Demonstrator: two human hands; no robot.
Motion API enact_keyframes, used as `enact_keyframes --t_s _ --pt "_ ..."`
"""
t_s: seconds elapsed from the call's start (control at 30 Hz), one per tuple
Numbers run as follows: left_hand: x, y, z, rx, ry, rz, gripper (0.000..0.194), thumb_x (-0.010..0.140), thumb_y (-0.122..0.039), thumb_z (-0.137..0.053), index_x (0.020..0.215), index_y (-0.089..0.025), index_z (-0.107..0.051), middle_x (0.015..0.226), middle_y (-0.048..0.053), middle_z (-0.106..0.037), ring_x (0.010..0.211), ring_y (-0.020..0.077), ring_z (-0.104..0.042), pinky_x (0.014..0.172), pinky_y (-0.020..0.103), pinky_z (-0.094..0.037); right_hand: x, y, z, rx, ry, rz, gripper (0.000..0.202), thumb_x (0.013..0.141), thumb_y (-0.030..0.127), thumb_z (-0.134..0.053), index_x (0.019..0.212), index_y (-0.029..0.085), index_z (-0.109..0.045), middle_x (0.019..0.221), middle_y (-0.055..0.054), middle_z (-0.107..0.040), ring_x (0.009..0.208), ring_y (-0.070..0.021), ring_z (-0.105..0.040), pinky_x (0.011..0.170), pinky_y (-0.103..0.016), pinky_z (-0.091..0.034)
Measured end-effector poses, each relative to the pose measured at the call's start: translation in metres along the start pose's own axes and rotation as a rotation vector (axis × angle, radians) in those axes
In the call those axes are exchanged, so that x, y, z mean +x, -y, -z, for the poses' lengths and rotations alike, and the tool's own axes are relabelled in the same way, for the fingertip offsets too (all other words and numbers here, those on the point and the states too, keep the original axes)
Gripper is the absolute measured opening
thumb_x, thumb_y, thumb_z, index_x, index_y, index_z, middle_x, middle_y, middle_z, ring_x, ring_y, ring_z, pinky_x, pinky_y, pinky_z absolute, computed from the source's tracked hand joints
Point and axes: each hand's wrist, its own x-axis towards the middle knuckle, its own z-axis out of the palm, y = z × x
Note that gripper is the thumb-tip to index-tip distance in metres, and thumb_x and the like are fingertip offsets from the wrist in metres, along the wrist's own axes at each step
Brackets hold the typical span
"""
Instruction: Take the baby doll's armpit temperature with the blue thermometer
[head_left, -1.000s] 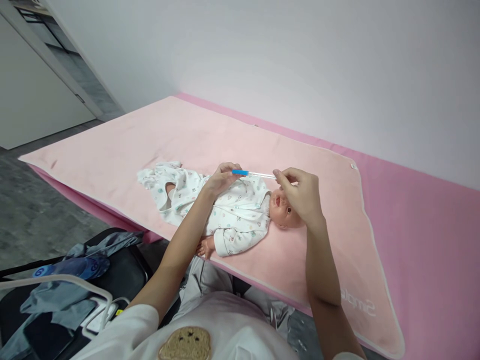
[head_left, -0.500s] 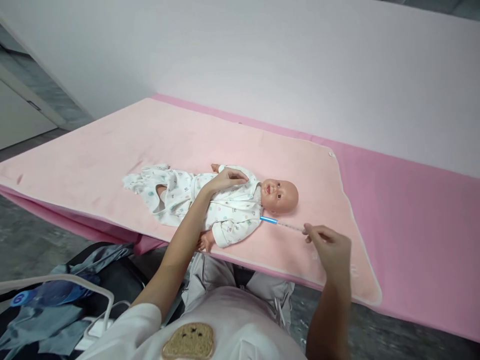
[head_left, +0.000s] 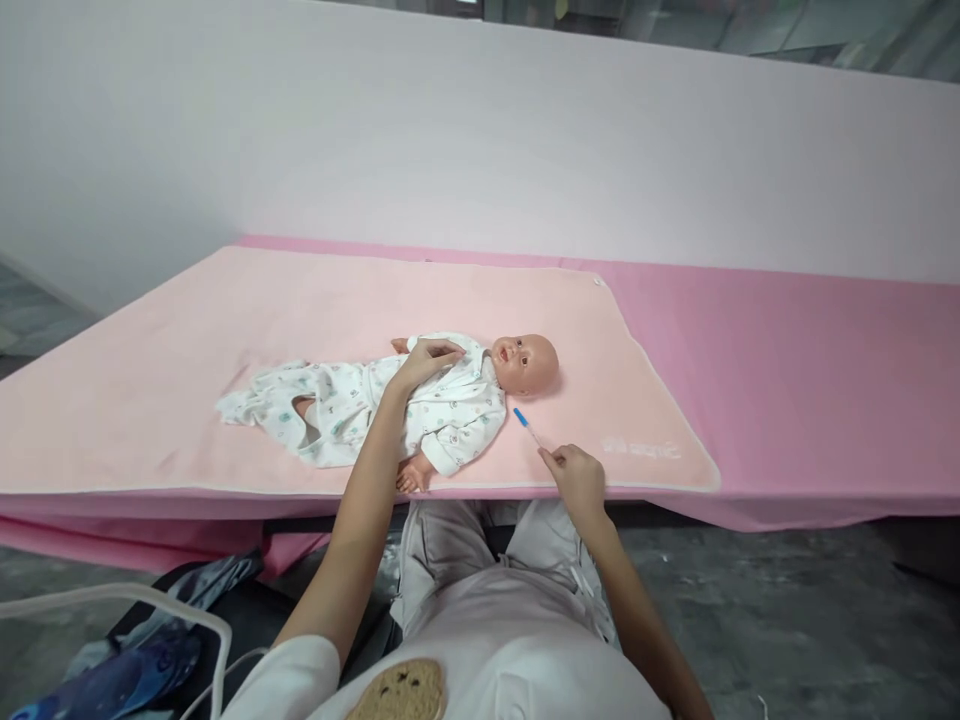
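A baby doll (head_left: 457,410) in a white patterned outfit lies on its back on a peach mat (head_left: 187,320), its bald head toward the right. My left hand (head_left: 429,362) rests on the doll's chest, fingers together; whether anything is under them is hidden. Beside the doll's head, on the near side, my right hand (head_left: 576,478) pinches the thin end of a slim stick with a blue end (head_left: 520,416). The blue end points up and left, close to the doll's shoulder.
Pink cloth (head_left: 787,390) covers the table right of the mat. Behind it stands a white panel (head_left: 480,140). At the lower left are a white tube (head_left: 150,592), a blue item (head_left: 127,675) and a dark seat.
The view has turned right. My right hand has come nearer to the doll and my body, and the stick has swung to a steeper angle. My left hand stays on the doll's chest.
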Motion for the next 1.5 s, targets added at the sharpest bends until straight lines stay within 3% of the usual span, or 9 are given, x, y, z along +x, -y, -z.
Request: enact_keyframes --t_s 0.13,0.27,0.6,0.87,1.0,1.13,1.3,1.4,1.5 --pt "-0.001 0.002 0.000 0.015 -0.023 -0.007 0.037 0.067 -0.045 -0.069 0.083 -0.012 -0.070 0.088 0.010 -0.070 0.086 0.0216 -0.062 0.081 0.031 -0.045 0.012 0.015 0.001 -0.060 0.203 0.002 0.030 0.084 0.037 -0.055 0.062 0.018 -0.065 0.066 -0.005 -0.067 0.060 -0.0141 -0.059 0.052 -0.024 -0.028" --pt "-0.005 -0.002 -0.001 0.032 0.004 -0.021 0.039 0.066 -0.047 -0.069 0.084 -0.012 -0.070 0.091 0.010 -0.070 0.089 0.0229 -0.061 0.083 0.032 -0.045 0.018 0.023 -0.002 -0.088 0.273 -0.007 0.027 0.083 0.035 -0.054 0.066 0.018 -0.065 0.069 -0.006 -0.067 0.062 -0.0146 -0.058 0.052 -0.025 -0.025" --pt "-0.010 0.005 -0.002 0.035 0.052 -0.082 0.035 0.070 -0.043 -0.066 0.087 -0.013 -0.070 0.092 0.010 -0.070 0.090 0.0223 -0.062 0.084 0.032 -0.046 0.011 0.028 -0.016 -0.102 0.215 -0.101 0.030 0.085 0.035 -0.046 0.065 0.019 -0.062 0.069 -0.003 -0.065 0.058 -0.0118 -0.051 0.051 -0.026 -0.016" --pt "-0.017 0.003 -0.007 0.193 -0.002 -0.163 0.027 0.075 -0.040 -0.059 0.081 -0.016 -0.071 0.086 0.006 -0.070 0.086 0.0205 -0.062 0.080 0.030 -0.046 0.021 0.029 -0.002 0.125 0.209 0.077 0.039 0.087 0.038 -0.046 0.056 0.018 -0.056 0.055 0.000 -0.057 0.052 -0.0106 -0.047 0.052 -0.023 -0.024" --pt "-0.016 0.001 -0.007 0.195 0.026 -0.148 0.028 0.075 -0.040 -0.060 0.080 -0.016 -0.071 0.082 0.006 -0.070 0.082 0.0197 -0.062 0.075 0.028 -0.046 0.051 0.049 0.005 0.317 0.167 0.236 0.020 0.085 0.032 -0.051 0.076 0.017 -0.061 0.061 0.001 -0.059 0.055 -0.0113 -0.051 0.055 -0.021 -0.033" --pt "-0.012 -0.011 -0.003 0.234 0.111 -0.103 0.027 0.076 -0.039 -0.059 0.080 -0.017 -0.072 0.084 0.006 -0.069 0.080 0.0192 -0.061 0.071 0.027 -0.046 0.083 0.072 -0.005 0.414 0.152 0.398 0.024 0.083 0.022 -0.050 0.105 0.017 -0.059 0.076 -0.001 -0.065 0.064 -0.0120 -0.057 0.066 -0.021 -0.042" --pt "0.000 -0.033 -0.002 0.285 0.307 -0.086 0.025 0.077 -0.038 -0.059 0.086 -0.019 -0.073 0.084 0.005 -0.070 0.079 0.0186 -0.061 0.071 0.027 -0.044 0.104 0.083 -0.033 0.529 0.083 0.486 0.023 0.085 0.020 -0.045 0.095 0.017 -0.065 0.081 -0.003 -0.067 0.066 -0.0117 -0.059 0.067 -0.021 -0.044" --pt "0.007 -0.036 -0.008 0.237 0.435 -0.089 0.021 0.076 -0.033 -0.062 0.085 -0.018 -0.073 0.084 0.005 -0.070 0.079 0.0177 -0.062 0.071 0.026 -0.044 0.102 0.081 -0.051 0.626 0.049 0.452 0.022 0.085 0.026 -0.047 0.089 0.017 -0.066 0.069 -0.002 -0.065 0.057 -0.0104 -0.056 0.060 -0.020 -0.043" --pt "0.009 -0.031 -0.013 0.224 0.458 -0.087 0.018 0.075 -0.029 -0.063 0.084 -0.018 -0.073 0.083 0.004 -0.070 0.079 0.0166 -0.061 0.073 0.025 -0.044 0.098 0.078 -0.062 0.727 0.029 0.373 0.023 0.085 0.030 -0.047 0.086 0.016 -0.065 0.060 0.000 -0.061 0.050 -0.0086 -0.053 0.054 -0.018 -0.043"
